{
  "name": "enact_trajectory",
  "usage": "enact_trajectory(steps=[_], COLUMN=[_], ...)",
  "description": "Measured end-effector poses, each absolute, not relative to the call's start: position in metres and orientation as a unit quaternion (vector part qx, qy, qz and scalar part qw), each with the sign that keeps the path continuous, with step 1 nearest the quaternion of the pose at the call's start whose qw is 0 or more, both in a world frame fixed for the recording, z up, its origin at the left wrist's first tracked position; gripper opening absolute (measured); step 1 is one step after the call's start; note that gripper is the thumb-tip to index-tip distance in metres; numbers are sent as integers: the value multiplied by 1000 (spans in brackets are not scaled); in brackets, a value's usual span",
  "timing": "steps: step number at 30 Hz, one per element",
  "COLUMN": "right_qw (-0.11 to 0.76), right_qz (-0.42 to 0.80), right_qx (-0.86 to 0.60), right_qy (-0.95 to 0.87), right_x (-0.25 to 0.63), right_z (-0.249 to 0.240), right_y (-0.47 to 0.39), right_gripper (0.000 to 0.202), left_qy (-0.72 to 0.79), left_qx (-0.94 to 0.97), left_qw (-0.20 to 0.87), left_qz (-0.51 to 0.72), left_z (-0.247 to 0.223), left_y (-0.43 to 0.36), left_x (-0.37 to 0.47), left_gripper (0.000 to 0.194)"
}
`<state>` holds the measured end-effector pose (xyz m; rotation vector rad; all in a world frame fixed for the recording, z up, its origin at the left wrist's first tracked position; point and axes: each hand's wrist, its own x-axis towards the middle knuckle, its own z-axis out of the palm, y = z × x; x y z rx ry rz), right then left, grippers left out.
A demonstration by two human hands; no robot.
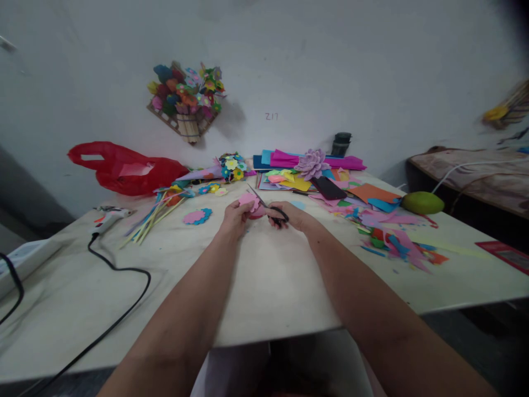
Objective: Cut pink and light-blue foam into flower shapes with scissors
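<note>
My left hand [235, 218] pinches a pink paper flower [248, 200] with a scalloped edge, just above the middle of the table. A pair of scissors [278, 216] with black handles is gripped in my right hand [292, 215]. The blades point up and left, right beside the pink piece; whether they touch it I cannot tell. Below the flower, a darker pink patch [257, 213] shows between my hands. To the left lies a pink round piece on a blue scalloped one [198, 216], flat on the table.
On the left are a glue gun [108, 219] with a black cord, a power strip [27, 262], a red bag [124, 168] and thin paper strips [155, 218]. Colourful scraps [392, 240], a dark phone [328, 188] and a green fruit [422, 203] lie to the right.
</note>
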<state>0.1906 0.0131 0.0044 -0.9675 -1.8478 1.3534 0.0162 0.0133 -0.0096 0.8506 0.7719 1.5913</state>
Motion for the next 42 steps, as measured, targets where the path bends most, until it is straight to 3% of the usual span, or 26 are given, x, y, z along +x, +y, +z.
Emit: enact_trajectory(steps=[14,42], right_qw=[313,312], right_qz=[527,532], right_qx=[-368,-392], right_qy=[-699,-682], right_x=[190,189], right_z=[11,16], right_y=[7,4], right_gripper=[27,25], left_qy=[317,314], left_qx=[350,330], left_qw=[564,569], left_qz=[677,685], left_z=[-8,-9], left_y=[12,14], left_x=[17,16], left_gripper=[33,24])
